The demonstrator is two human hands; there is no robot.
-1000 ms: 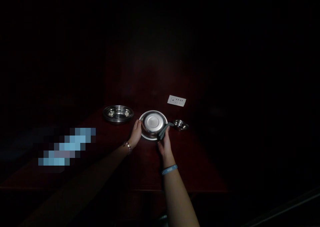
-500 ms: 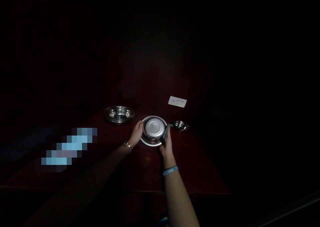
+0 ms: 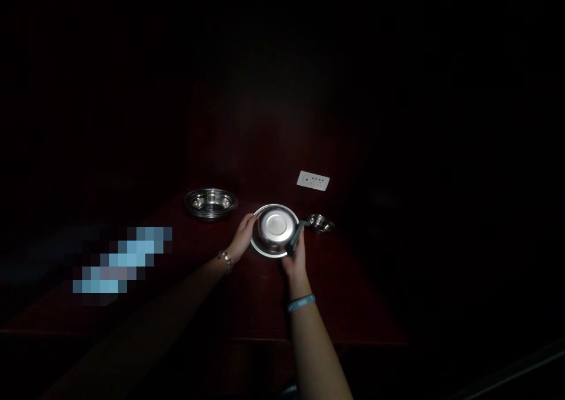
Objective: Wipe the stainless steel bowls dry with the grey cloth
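A steel bowl [image 3: 274, 228] is held bottom-up and tilted over a dark red table [image 3: 247, 306]. My left hand [image 3: 243, 239] grips its left rim with curled fingers. My right hand [image 3: 296, 256] presses a dark grey cloth [image 3: 295, 237] against the bowl's right side. A beaded bracelet is on my left wrist and a blue band on my right.
A larger steel dish [image 3: 210, 202] sits to the left on the table. A small steel bowl [image 3: 320, 223] stands just right of my hands. A white switch plate [image 3: 313, 180] lies behind. A blurred pale-blue patch is at the far left. The surroundings are very dark.
The bowl has shifted slightly right and tilted. The cloth in my right hand has slid along the bowl's right edge. My left hand has stayed on the rim.
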